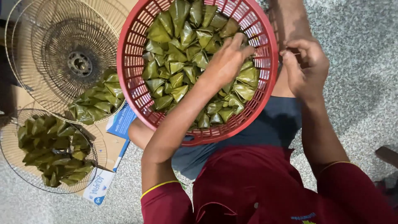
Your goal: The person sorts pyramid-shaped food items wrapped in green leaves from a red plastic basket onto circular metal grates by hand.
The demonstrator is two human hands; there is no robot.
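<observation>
- As the head camera looks straight down, a person in a dark red shirt sits on a speckled grey floor (356, 95) with a round red plastic basket (132, 79) resting across the lap, probably so both hands can reach it easily.
- The basket is heaped with small folded green leaf parcels (182, 62), glossy, wedge-shaped and creased, some darker, some olive-yellow at the folds.
- The left hand (226, 62) lies palm-down on the heap toward the basket's right side, fingers spread and touching the top parcels. Its grip looks loose, and the palm hides whether it has closed on a parcel, so that cannot be told.
- The right hand (306, 68) is just outside the basket's right rim, fingers pinched together on something thin that looks like a small stick or strip; it is too small to identify.
- Left of the basket, two round wire fan guards serve as trays, resting on flattened brown cardboard (112, 145).
- The larger guard (45, 49) carries a small cluster of the same parcels at its lower right edge (97, 99), just beside the basket.
- The smaller guard (12, 161), lower left, holds a fuller pile of parcels (54, 149), well apart from the hands.
</observation>
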